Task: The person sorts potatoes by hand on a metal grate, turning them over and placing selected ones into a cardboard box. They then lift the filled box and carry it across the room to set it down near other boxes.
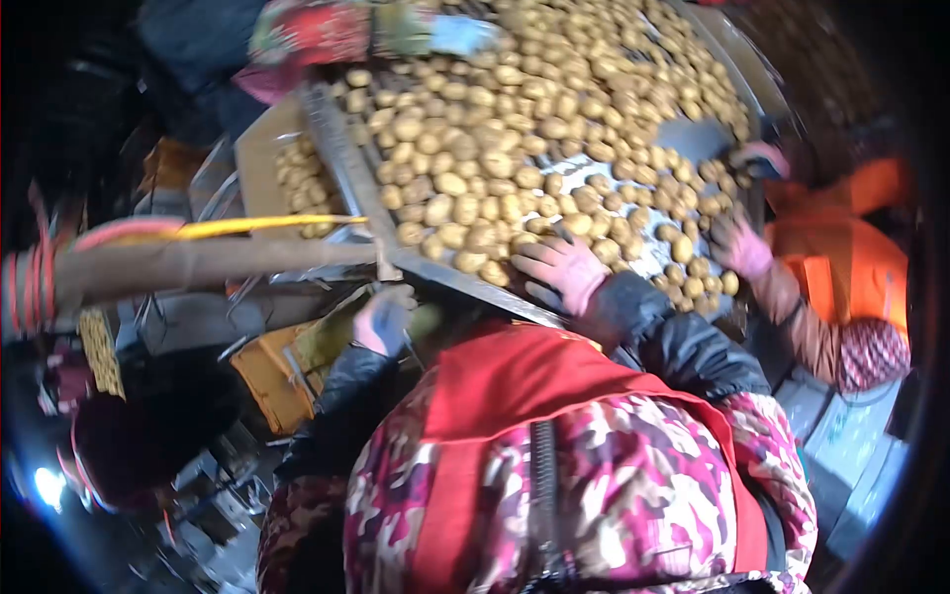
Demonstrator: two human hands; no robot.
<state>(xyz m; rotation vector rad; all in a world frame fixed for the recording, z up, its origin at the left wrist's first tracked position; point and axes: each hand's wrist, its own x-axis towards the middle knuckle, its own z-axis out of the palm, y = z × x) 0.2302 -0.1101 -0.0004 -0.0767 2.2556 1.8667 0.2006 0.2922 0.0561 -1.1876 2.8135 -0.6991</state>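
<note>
My right hand (564,272), in a pale pink glove, lies over the potatoes (495,148) near the front edge of a metal sorting table (475,284). Its fingers are spread, with potatoes close around the fingertips. Outside the table's near left corner is my left hand (384,319), in a pink and grey glove. It hangs just below the end of a long wrapped bar (213,262). Blur smears its fingers, and I cannot tell whether it holds anything.
At the right, a person in an orange vest (841,262) has a gloved hand (740,247) at the potatoes. Another person's patterned sleeve (317,35) reaches over the far left. More potatoes lie in a side chute (302,173). An orange crate (272,381) stands below the bar.
</note>
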